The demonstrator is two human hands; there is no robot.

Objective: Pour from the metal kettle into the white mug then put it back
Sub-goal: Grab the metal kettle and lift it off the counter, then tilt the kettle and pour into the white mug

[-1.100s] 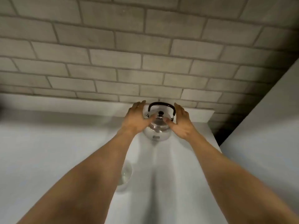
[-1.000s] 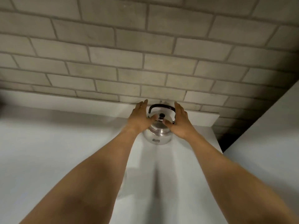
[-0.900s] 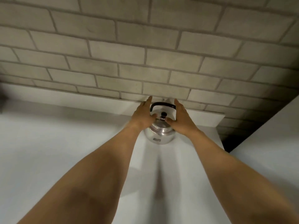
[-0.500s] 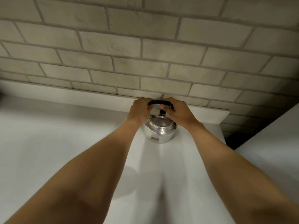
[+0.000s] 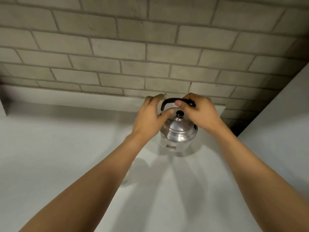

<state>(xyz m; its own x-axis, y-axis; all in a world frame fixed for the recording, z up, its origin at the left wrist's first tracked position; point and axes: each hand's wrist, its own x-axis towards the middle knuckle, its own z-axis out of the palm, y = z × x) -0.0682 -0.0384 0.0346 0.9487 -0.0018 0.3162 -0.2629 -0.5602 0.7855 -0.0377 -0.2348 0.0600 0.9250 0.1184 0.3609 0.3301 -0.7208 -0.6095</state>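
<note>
Head view: one shiny round metal kettle with black arched handle and black lid knob, upright on white counter near grey brick wall. My right hand clamped around handle. My left hand fingers spread, pressed against kettle's side. White mug mostly hidden under left forearm.

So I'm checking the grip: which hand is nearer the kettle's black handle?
Right. The right hand is closed around the top of the handle; the left hand rests against the kettle body's left side, just below the handle's left end.
</note>
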